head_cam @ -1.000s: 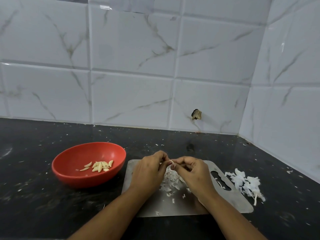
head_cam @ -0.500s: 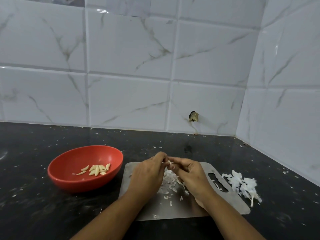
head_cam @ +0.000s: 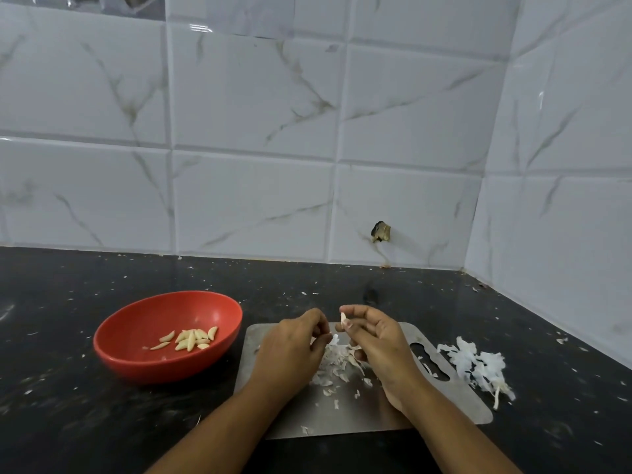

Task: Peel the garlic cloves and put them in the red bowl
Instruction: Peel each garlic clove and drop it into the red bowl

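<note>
The right hand (head_cam: 378, 342) has a small garlic clove (head_cam: 343, 317) pinched between thumb and fingertips, held up just above the far edge of the steel cutting board (head_cam: 345, 413). The left hand (head_cam: 290, 348) is right beside it with the fingers curled in. There's a bit of white at its fingertips, but it's honestly too small to tell if it's got hold of a scrap of skin or nothing at all. The two hands are close together but not touching.

Under and between them there's a loose heap of papery garlic skins (head_cam: 337, 366) on the board. A bigger pile of skins (head_cam: 478, 367) sits on the black countertop (head_cam: 68, 398), just off the board's right end, next to its handle cutout (head_cam: 429, 366).

Left of the board, near it, is the red bowl (head_cam: 136, 319) with a handful of peeled cloves (head_cam: 191, 338) lying in the bottom. White flecks are scattered across the counter. White marble-look tiles (head_cam: 246, 124) behind, one with a small broken hole (head_cam: 380, 231).
</note>
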The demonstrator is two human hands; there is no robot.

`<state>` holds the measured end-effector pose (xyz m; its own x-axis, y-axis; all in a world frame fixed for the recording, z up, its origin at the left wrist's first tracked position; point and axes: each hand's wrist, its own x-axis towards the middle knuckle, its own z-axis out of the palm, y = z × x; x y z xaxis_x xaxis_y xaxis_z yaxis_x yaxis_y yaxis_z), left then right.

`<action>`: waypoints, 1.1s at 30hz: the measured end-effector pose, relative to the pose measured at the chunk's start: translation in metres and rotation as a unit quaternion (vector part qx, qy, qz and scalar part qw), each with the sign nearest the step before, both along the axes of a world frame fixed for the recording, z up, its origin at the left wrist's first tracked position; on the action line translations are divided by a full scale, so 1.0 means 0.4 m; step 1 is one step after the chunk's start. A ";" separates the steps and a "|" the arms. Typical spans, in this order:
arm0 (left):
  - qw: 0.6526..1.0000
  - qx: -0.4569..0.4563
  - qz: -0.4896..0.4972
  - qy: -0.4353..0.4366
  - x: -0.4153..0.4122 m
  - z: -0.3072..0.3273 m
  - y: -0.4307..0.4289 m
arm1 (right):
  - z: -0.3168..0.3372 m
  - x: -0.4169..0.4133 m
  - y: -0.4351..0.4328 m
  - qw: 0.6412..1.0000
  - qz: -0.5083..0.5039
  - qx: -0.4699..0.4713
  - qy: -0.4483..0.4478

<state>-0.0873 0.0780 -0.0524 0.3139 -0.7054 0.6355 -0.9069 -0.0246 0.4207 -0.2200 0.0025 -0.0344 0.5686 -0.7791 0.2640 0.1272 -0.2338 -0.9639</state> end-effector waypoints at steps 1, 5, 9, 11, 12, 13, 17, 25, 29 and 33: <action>1.000 -0.006 -0.002 0.005 0.001 -0.001 -0.001 | -0.001 0.000 0.000 1.000 -0.001 -0.002 0.001; 0.999 -0.029 -0.019 0.008 0.004 0.001 0.000 | -0.004 0.000 -0.002 1.000 0.009 -0.011 0.000; 0.997 -0.060 -0.036 0.033 0.002 0.006 0.006 | -0.002 -0.001 0.000 1.000 0.021 -0.013 -0.011; 0.996 -0.060 -0.045 0.055 0.000 0.010 0.009 | -0.001 -0.001 0.001 0.999 0.029 -0.017 -0.010; 0.995 -0.059 -0.051 0.063 0.000 0.010 0.009 | -0.001 -0.001 0.001 0.999 0.034 -0.019 -0.009; 0.994 -0.059 -0.057 0.069 0.000 0.009 0.009 | -0.002 -0.002 0.001 0.999 0.038 -0.021 -0.010; 0.988 -0.068 -0.082 0.110 0.003 0.008 0.007 | 0.000 -0.003 0.002 0.998 0.047 -0.023 -0.018; 0.971 -0.066 -0.125 0.192 -0.001 0.017 0.005 | -0.002 -0.006 -0.001 0.998 0.034 -0.031 -0.041; 0.964 -0.049 -0.134 0.225 -0.003 0.020 0.004 | -0.011 -0.004 -0.008 0.997 0.007 -0.077 -0.021; 0.967 -0.031 -0.120 0.224 -0.006 0.021 0.006 | -0.020 -0.002 -0.010 0.991 -0.022 -0.128 0.004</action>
